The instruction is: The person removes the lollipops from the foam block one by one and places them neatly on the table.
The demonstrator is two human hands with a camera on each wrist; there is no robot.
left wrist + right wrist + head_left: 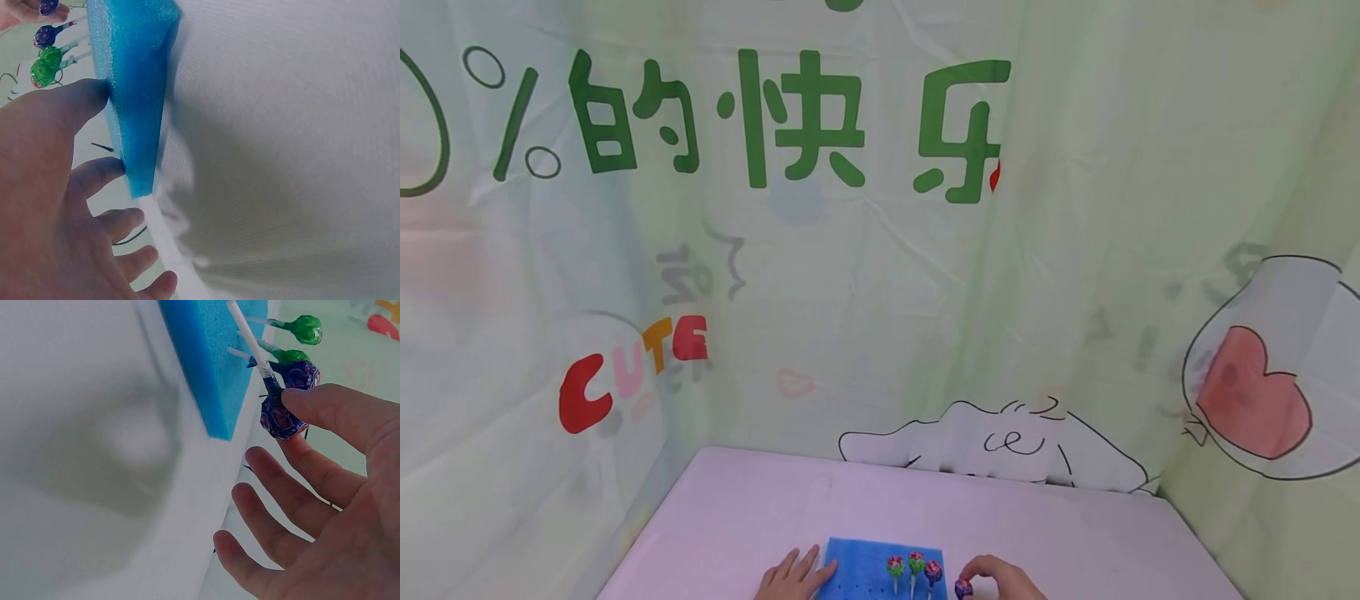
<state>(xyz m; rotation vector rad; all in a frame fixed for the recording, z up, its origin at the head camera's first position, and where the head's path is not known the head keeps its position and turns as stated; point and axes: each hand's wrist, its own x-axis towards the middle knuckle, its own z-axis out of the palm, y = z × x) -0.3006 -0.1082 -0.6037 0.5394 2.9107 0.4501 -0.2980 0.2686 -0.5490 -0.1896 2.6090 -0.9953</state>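
Note:
A blue foam block lies on the table in the head view, with small holes in its top. Two green-wrapped lollipops and a purple one stand upright in its right part. My left hand rests at the block's left side, thumb and index finger touching the foam, the other fingers spread. Just beyond the right side, my right hand pinches another purple lollipop by its wrapped head, between thumb and index finger. Its white stick points away from the hand, tilted, in the right wrist view.
The pale pink table spreads around the block. Behind it and along both sides hangs a printed curtain with green characters, a cartoon outline and a balloon drawing.

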